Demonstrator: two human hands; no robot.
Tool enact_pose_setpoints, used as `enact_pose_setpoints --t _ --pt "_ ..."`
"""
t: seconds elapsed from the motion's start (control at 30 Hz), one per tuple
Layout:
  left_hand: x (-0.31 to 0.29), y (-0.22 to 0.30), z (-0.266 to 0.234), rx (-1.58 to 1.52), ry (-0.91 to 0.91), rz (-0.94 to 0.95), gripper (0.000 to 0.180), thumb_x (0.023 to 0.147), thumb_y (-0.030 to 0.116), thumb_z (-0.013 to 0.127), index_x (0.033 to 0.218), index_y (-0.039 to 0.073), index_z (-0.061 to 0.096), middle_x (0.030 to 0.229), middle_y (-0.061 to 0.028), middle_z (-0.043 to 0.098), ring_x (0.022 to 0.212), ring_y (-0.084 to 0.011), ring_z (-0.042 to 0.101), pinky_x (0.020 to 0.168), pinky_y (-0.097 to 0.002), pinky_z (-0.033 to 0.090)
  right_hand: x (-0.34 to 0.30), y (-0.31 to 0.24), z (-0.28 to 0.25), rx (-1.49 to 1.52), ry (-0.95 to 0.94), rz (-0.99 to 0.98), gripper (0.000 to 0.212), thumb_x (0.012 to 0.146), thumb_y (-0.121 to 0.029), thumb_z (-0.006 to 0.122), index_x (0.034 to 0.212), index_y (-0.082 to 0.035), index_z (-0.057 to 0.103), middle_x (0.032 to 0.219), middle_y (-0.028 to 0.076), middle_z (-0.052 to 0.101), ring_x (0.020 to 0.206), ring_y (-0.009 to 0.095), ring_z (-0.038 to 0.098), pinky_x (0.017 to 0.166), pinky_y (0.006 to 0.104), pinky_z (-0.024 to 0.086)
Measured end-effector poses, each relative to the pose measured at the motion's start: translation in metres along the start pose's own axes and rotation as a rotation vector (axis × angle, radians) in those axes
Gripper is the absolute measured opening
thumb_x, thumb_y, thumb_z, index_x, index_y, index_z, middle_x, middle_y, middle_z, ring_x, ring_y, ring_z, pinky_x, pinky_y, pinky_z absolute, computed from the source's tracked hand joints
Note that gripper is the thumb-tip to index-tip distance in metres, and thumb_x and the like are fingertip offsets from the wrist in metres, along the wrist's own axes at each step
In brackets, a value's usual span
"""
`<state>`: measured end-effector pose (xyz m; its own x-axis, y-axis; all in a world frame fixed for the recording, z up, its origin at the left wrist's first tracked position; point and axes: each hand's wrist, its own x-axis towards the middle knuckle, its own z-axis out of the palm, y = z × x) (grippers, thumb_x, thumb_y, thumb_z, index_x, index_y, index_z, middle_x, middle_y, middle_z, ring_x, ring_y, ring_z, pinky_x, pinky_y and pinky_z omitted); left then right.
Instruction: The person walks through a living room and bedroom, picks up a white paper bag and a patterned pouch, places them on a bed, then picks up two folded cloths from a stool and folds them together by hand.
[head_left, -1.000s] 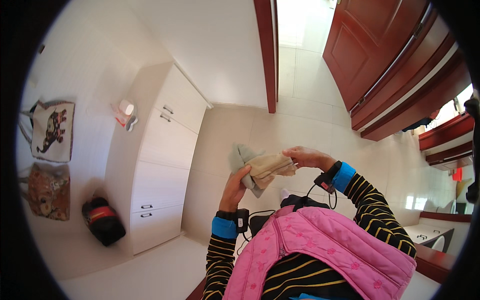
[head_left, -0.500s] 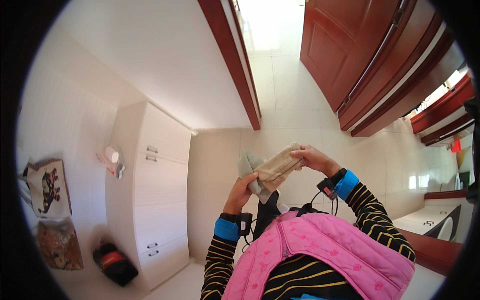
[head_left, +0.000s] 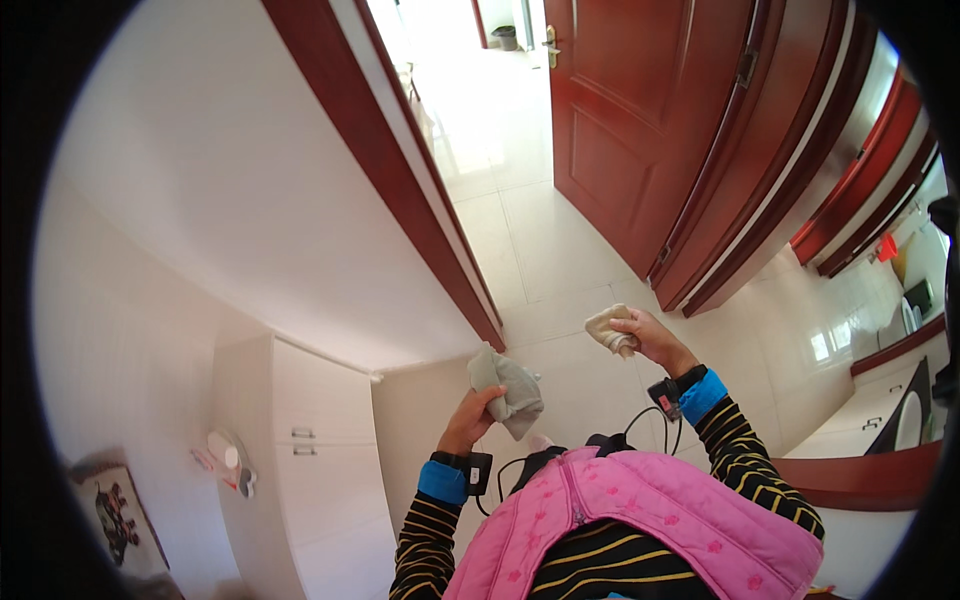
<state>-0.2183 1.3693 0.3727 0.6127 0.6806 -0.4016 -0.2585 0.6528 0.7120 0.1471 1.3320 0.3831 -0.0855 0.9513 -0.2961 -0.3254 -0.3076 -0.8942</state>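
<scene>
Pinched in the left hand is a floppy grey-green cloth; the right hand grips a bunched beige cloth, both ahead of the pink quilted fabric vest. Light finger pressure, with the hands well apart, should stop loose folds catching.

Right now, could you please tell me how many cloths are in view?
2: a grey cloth in the left hand and a beige cloth in the right hand. Any folded inside would be hidden.
</scene>
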Motion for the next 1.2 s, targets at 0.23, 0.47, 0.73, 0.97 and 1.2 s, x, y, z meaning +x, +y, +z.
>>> enact_pose_setpoints --t 0.23,0.47,0.73,0.97,1.2 --pt "0.07 0.052 0.015 0.076 -0.116 -0.095 0.051 0.088 0.019 0.061 0.134 0.008 0.04 0.125 -0.0062 0.053 0.114 -0.0214 0.054 0.097 -0.0388 0.046 0.03 -0.008 -0.065 0.222 0.242 0.033 0.022 0.092 -0.011 0.055 0.113 -0.003 0.057 0.097 0.005 0.065 0.081 0.014 0.065 0.065 0.0278 0.057" --pt "0.136 0.089 0.048 0.075 -0.078 -0.126 0.054 0.093 0.034 0.058 0.136 0.009 0.038 0.129 -0.006 0.051 0.117 -0.0216 0.052 0.101 -0.0384 0.043 0.094 -0.059 -0.114 0.205 0.371 -0.038 0.023 0.091 -0.01 0.055 0.113 -0.002 0.056 0.101 0.007 0.064 0.086 0.017 0.065 0.071 0.0301 0.057" --pt "0.235 0.109 0.073 0.02 -0.068 -0.091 0.055 0.098 0.038 0.047 0.141 0.007 0.033 0.137 -0.01 0.046 0.123 -0.0247 0.048 0.104 -0.0409 0.039 0.189 -0.154 -0.109 -0.106 0.099 -0.305 0.02 0.093 -0.009 0.055 0.111 -0.003 0.058 0.092 0.004 0.063 0.078 0.012 0.062 0.064 0.0251 0.053" --pt "0.302 0.117 0.126 -0.268 -0.195 0.068 0.06 0.099 0.046 0.036 0.145 0.009 0.026 0.139 -0.0112 0.044 0.126 -0.0244 0.045 0.107 -0.0426 0.035 0.246 -0.159 -0.096 -0.409 -0.631 -0.167 0.021 0.091 -0.01 0.058 0.11 -0.006 0.064 0.09 -0.002 0.062 0.082 0.006 0.058 0.073 0.0198 0.048" --pt "0.342 0.107 0.129 -0.219 -0.128 0.041 0.052 0.099 0.039 0.043 0.138 0.005 0.036 0.129 -0.0097 0.051 0.114 -0.0196 0.054 0.098 -0.0359 0.044 0.278 -0.162 -0.104 -0.435 -0.768 -0.02 0.019 0.087 -0.006 0.061 0.106 -0.003 0.066 0.099 0.004 0.06 0.089 0.012 0.059 0.079 0.0253 0.05"
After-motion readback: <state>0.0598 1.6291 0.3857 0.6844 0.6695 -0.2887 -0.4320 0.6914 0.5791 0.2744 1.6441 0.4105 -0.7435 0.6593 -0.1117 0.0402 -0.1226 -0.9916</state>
